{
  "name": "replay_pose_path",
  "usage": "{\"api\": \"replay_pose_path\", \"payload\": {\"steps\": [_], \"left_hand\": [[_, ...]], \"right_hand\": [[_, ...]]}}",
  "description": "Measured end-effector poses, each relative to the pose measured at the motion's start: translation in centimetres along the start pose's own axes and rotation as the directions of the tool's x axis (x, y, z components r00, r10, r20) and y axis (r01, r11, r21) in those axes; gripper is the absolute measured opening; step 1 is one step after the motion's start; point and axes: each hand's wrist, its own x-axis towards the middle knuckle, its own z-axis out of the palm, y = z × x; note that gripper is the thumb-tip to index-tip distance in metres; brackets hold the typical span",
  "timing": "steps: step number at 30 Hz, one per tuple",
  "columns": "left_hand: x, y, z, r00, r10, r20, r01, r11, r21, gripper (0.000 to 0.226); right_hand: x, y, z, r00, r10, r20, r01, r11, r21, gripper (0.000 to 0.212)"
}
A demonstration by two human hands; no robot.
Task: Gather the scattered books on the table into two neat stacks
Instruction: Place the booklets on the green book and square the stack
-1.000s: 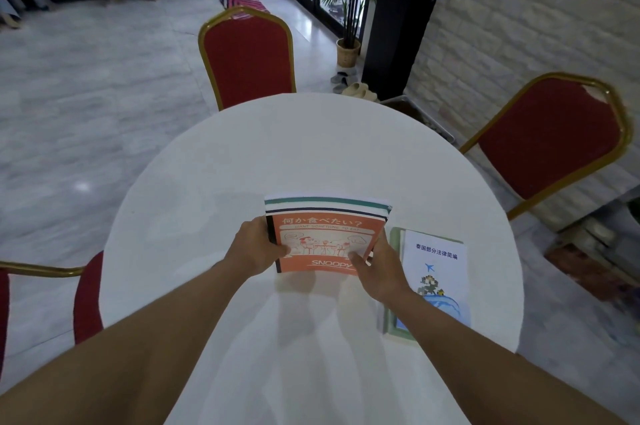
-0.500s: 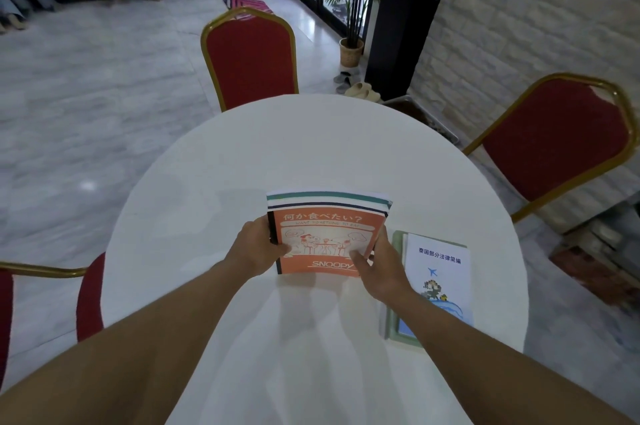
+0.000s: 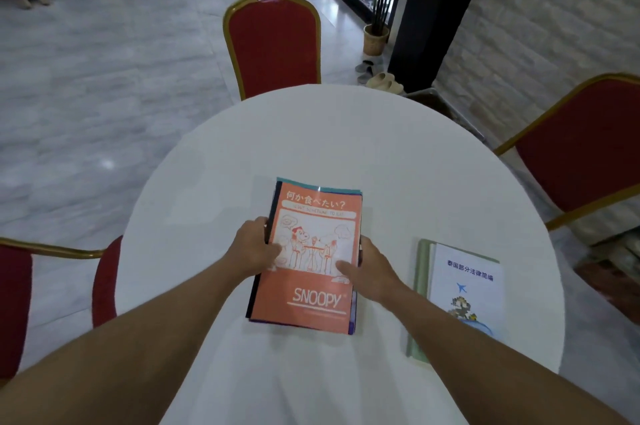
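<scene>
A stack of books topped by an orange Snoopy book (image 3: pixel 313 296) lies flat in the middle of the round white table (image 3: pixel 346 140). My left hand (image 3: pixel 254 248) grips the stack's left edge, thumb on the cover. My right hand (image 3: pixel 369 269) holds the right edge, thumb resting on the cover too. Edges of teal and dark books show under the orange one. To the right lies a second stack (image 3: pixel 464 296): a white booklet with Chinese lettering on top of a pale green book, a hand's width from my right hand.
Red chairs with gold frames stand around the table: one at the far side (image 3: pixel 273 40), one at the right (image 3: pixel 585 144), one at the left (image 3: pixel 52 282). A potted plant (image 3: pixel 375 26) and slippers sit by a black pillar. People sit far off at the upper left.
The orange-topped stack was held tilted up on its edge; now it lies flat on the table, nearer me, with both hands still on its sides.
</scene>
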Motion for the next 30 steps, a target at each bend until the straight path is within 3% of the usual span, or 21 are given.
{"api": "replay_pose_path", "payload": {"steps": [4,9,13,20,24,26,30], "left_hand": [[0.2,-2.7,1.0,0.991,-0.028,0.129,0.004,0.984,0.177,0.024],[1.1,-5.0,1.2,0.968,-0.149,0.204,0.068,0.933,0.355,0.039],[2.0,-5.1,1.2,0.966,-0.168,0.195,0.021,0.808,0.589,0.048],[2.3,-6.4,2.0,0.963,-0.227,0.147,0.105,0.814,0.572,0.059],[1.7,-5.4,2.5,0.992,-0.107,0.070,0.044,0.801,0.597,0.068],[1.3,-4.6,2.6,0.999,-0.017,0.049,-0.017,0.777,0.630,0.080],[0.6,-1.5,3.5,0.991,0.036,0.129,-0.111,0.762,0.637,0.078]], "right_hand": [[1.3,1.2,2.5,0.999,0.049,0.022,-0.047,0.995,-0.088,0.048],[2.7,2.3,4.4,0.999,0.039,0.027,-0.032,0.974,-0.226,0.042],[3.2,3.2,4.4,0.998,-0.019,0.060,0.039,0.940,-0.339,0.046],[3.4,3.3,4.8,0.993,0.001,0.119,0.045,0.922,-0.384,0.047],[3.2,3.3,3.6,0.994,0.011,0.111,0.037,0.905,-0.425,0.044],[2.7,3.5,2.7,0.997,0.004,0.071,0.029,0.891,-0.453,0.057],[0.9,4.6,-0.1,0.998,-0.052,-0.041,0.026,0.876,-0.482,0.069]]}}
